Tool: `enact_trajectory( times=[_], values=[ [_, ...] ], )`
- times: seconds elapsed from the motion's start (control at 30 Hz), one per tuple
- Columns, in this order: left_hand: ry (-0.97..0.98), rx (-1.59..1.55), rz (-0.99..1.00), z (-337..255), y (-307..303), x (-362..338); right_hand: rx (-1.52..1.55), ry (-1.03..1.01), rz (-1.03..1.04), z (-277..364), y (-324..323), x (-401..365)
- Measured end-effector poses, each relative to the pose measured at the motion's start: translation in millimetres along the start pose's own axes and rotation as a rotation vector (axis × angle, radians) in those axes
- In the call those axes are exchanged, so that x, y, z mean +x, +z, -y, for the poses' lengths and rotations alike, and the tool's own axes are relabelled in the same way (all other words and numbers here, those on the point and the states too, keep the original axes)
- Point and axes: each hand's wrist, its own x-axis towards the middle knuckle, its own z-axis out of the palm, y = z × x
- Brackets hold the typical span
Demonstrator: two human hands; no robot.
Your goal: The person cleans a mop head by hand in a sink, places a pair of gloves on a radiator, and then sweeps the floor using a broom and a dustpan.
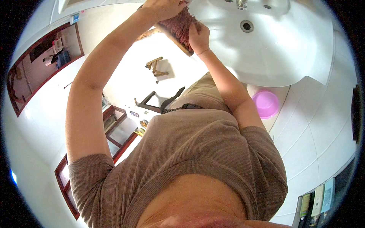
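Observation:
A shaggy reddish-brown cloth (178, 27) lies bunched along a dark brown wooden edge, just left of the white washbasin (262, 57). At the top of the view, my left hand (163, 8) rests over the upper part of the cloth, its fingers curled at the cloth and partly cut off by the frame. My right hand (199, 37) grips the cloth's right side, with thumb and fingers closed on the pile beside the basin's rim. A metal tap (241, 4) and a round drain (246, 26) show in the basin.
A pink plastic basin (265, 104) sits on the floor below the washbasin, near the tiled wall (300, 125). A small wooden folding stool (156, 67) stands on the floor to the left. Bottles (317, 199) line a shelf at the lower right; a red-framed doorway (49, 60) opens far left.

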Motion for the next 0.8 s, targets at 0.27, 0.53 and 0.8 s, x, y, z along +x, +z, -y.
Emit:
enact_trajectory(
  times=[0.27, 0.53, 0.8],
  values=[
    [-0.018, -0.051, 0.012, -1, -3, 4, -0.108, 0.006, 0.251, -7, -33, 6],
    [0.043, -0.041, 0.010, 5, -8, -5, 0.711, 0.734, 0.315, -31, -33, 19],
    [0.075, -0.041, -0.057, 4, 3, -2, 0.412, 0.387, 0.717, 35, -19, 50]
  ],
)
